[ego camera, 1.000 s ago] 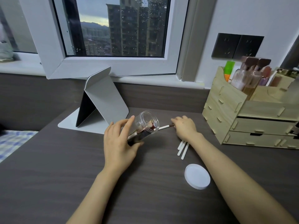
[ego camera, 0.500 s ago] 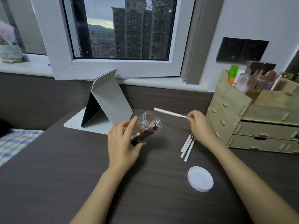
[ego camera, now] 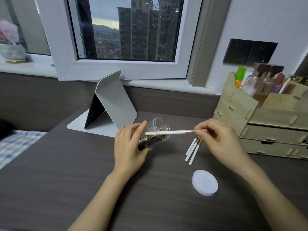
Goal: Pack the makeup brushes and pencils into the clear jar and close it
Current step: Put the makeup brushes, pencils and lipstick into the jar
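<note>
Nearest on the dark desk (ego camera: 58, 180) lies the white lid (ego camera: 205, 182), flat and apart from everything else; just beyond it three white-handled brushes (ego camera: 193, 150) lie side by side, partly under the right hand (ego camera: 221, 144). That hand pinches a fourth brush (ego camera: 168, 132) by its metal end, fingers closed on it, the white handle lying level across the mouth of the clear jar (ego camera: 156, 130); the left hand (ego camera: 130, 145) wraps around the jar, tilted with its open mouth towards the right and dark items already inside. Farther back stand a folded grey tablet stand (ego camera: 113, 104) on the left and a wooden organiser (ego camera: 260, 120) on the right, beneath the window (ego camera: 131, 30).
</note>
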A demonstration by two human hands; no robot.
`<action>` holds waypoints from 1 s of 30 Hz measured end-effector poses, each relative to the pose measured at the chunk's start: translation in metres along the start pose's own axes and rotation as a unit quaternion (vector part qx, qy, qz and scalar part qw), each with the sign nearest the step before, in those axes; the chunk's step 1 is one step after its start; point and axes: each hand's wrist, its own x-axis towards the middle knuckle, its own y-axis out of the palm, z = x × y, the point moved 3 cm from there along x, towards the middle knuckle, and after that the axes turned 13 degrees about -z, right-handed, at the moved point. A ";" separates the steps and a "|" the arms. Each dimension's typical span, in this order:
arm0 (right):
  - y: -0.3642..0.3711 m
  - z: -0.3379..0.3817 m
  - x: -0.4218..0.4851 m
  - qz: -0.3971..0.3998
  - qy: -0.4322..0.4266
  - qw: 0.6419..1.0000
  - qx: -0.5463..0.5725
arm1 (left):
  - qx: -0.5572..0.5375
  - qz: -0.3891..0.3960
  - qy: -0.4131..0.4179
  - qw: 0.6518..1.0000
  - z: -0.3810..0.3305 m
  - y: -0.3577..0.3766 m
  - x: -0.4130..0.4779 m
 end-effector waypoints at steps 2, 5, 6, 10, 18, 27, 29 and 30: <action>0.017 0.009 0.006 0.038 -0.029 0.999 0.016 | 0.007 0.009 0.017 1.000 -0.001 0.003 -0.002; 0.045 0.020 0.013 0.079 -0.062 0.995 0.022 | 0.016 0.022 0.033 0.999 -0.001 0.005 -0.003; 0.054 0.022 0.014 0.090 -0.074 0.993 0.010 | 0.017 0.022 0.034 0.999 0.000 0.005 -0.003; 0.072 0.024 0.011 0.109 -0.144 0.982 -0.061 | 0.016 0.008 0.019 1.000 0.001 0.003 -0.001; 0.030 -0.073 0.017 -0.006 0.072 0.996 -0.049 | -0.001 -0.010 -0.018 1.000 0.001 -0.001 0.002; 0.047 -0.133 -0.001 0.220 -0.119 0.923 -0.293 | -0.004 -0.008 -0.031 0.999 0.001 -0.002 0.002; 0.044 -0.132 -0.003 0.231 -0.165 0.906 -0.315 | -0.004 -0.005 -0.031 0.999 0.001 -0.002 0.002; 0.042 -0.131 -0.004 0.232 -0.193 0.896 -0.326 | -0.004 -0.005 -0.031 0.999 0.001 -0.002 0.002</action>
